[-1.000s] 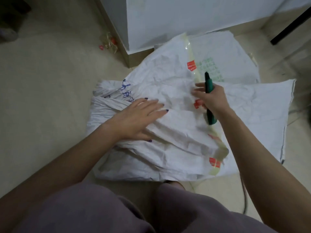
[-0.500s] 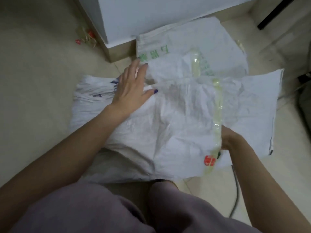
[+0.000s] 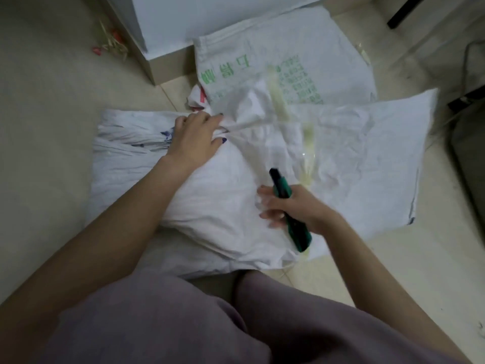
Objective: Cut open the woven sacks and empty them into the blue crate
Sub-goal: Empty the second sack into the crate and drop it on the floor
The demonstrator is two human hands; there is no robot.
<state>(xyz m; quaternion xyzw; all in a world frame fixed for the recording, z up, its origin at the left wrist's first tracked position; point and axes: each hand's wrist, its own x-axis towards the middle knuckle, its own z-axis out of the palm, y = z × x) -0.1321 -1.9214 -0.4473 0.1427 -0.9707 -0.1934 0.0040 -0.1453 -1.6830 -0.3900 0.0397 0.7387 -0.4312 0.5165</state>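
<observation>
L hand (image 3: 195,139) pinches sack (image 3: 210,200) fabric; R hand (image 3: 294,208) grips green cutter (image 3: 299,233), over sack's near side

Bare floor (image 3: 47,114) open leftward; middle covered by woven sacks (image 3: 354,143); far side blocked by white cabinet (image 3: 210,19).

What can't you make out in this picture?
Head view:
- Green-handled utility knife: blade state, blurred and partly covered by the right hand.
- Crumpled white woven sack: contents, hidden by its fabric.
- Blue crate: outside the frame.
- Green print on the flat white sack: too blurred to read.
</observation>
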